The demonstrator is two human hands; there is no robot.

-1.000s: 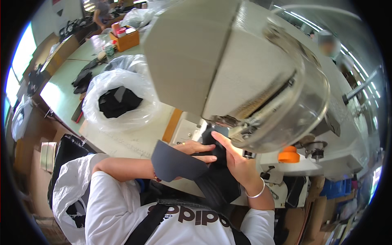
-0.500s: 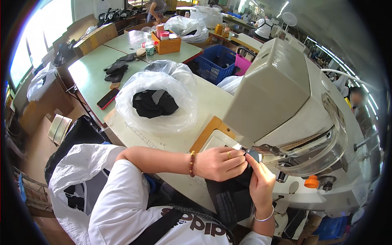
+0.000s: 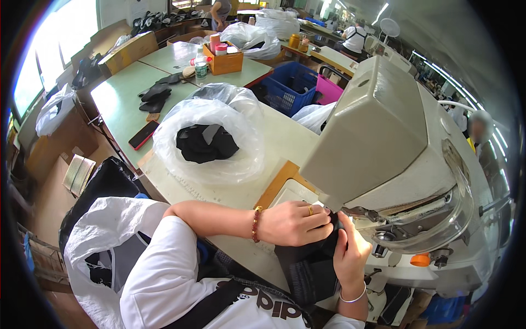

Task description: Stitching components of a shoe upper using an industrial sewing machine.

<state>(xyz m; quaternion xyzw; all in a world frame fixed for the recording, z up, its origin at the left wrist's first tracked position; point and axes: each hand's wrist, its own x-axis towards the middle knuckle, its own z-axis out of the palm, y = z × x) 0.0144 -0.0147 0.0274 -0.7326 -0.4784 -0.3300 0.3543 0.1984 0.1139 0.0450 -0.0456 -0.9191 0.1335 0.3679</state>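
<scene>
We have turned our view away from the machine head since a second ago, and both hands have settled: our left hand (image 3: pixel 293 223) lies closed over the dark fabric piece (image 3: pixel 309 268), our right hand (image 3: pixel 350 255) pinches its edge beneath the sewing machine (image 3: pixel 383 137). The piece hangs off the counter (image 3: pixel 274 137) edge, long axis running toward us.

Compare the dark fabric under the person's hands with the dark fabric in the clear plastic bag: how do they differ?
The fabric at the machine is spread fairly flat, pinned by the left hand and right hand. The bagged fabric lies crumpled and untouched inside the clear plastic bag. Both look black.
</scene>
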